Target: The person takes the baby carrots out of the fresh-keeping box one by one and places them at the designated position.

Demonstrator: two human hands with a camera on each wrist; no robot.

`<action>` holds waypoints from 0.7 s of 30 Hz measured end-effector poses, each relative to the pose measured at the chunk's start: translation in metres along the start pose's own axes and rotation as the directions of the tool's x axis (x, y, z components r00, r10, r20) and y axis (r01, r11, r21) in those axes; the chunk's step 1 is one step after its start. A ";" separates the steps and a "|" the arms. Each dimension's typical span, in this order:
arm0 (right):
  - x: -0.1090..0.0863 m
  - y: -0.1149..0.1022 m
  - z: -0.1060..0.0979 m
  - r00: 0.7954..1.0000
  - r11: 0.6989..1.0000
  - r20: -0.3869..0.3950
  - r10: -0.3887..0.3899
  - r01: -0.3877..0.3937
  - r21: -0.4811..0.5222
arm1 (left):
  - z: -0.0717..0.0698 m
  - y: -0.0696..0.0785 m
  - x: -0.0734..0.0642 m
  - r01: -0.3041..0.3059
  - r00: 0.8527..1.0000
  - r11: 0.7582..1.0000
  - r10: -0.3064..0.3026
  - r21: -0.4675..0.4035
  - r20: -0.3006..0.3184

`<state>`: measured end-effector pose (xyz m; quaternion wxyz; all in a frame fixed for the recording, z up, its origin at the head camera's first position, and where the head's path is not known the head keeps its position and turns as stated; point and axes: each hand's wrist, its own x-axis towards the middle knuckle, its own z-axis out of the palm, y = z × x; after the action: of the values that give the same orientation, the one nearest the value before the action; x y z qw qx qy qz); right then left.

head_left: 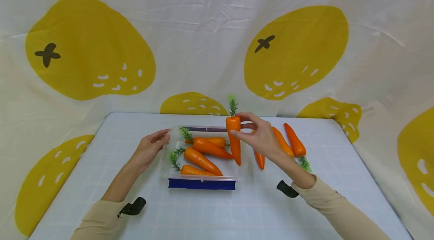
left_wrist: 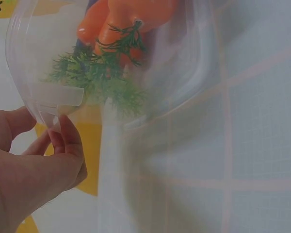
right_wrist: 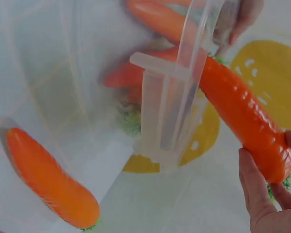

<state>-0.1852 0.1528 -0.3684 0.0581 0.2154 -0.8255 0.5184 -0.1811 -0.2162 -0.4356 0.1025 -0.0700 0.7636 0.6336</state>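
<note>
My right hand (head_left: 262,135) pinches an orange toy carrot (head_left: 233,134) near its green-tufted top, tip pointing down over the right side of a clear plastic container (head_left: 202,178). In the right wrist view the carrot (right_wrist: 252,121) slants past the container's wall, with fingers (right_wrist: 254,187) at its thick end. My left hand (head_left: 149,147) holds the container's left rim, and the left wrist view shows its fingers (left_wrist: 70,138) curled at the rim beside a clear tab (left_wrist: 63,93). Several carrots (head_left: 201,160) with green tops lie inside the container.
To the right of the container, loose carrots (head_left: 295,140) lie on the white table (head_left: 210,213), some partly behind my right hand. Blue strips (head_left: 201,184) run along the container's front and back sides. A cloth (head_left: 203,44) with yellow fruit shapes hangs behind the table.
</note>
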 end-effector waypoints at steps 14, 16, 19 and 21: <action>-0.005 0.008 -0.047 0.980 0.983 -0.090 0.179 -0.174 0.055 | 0.000 0.001 0.000 0.020 1.000 1.000 -0.021 0.006 0.008; -0.007 0.011 -0.054 0.973 0.978 -0.103 0.205 -0.199 0.060 | 0.000 0.000 0.000 0.021 1.000 1.000 -0.021 0.006 0.007; -0.013 0.016 -0.064 0.962 0.970 -0.126 0.242 -0.236 0.061 | 0.000 0.000 0.000 0.023 1.000 1.000 -0.023 0.009 0.007; -0.017 0.020 -0.070 0.956 0.966 -0.144 0.257 -0.250 0.062 | 0.000 0.000 0.000 0.023 1.000 1.000 -0.023 0.007 0.007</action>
<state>-0.1874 0.2273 -0.3584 0.0489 0.0692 -0.8281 0.5541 -0.1814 -0.2166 -0.4354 0.1129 -0.0763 0.7647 0.6298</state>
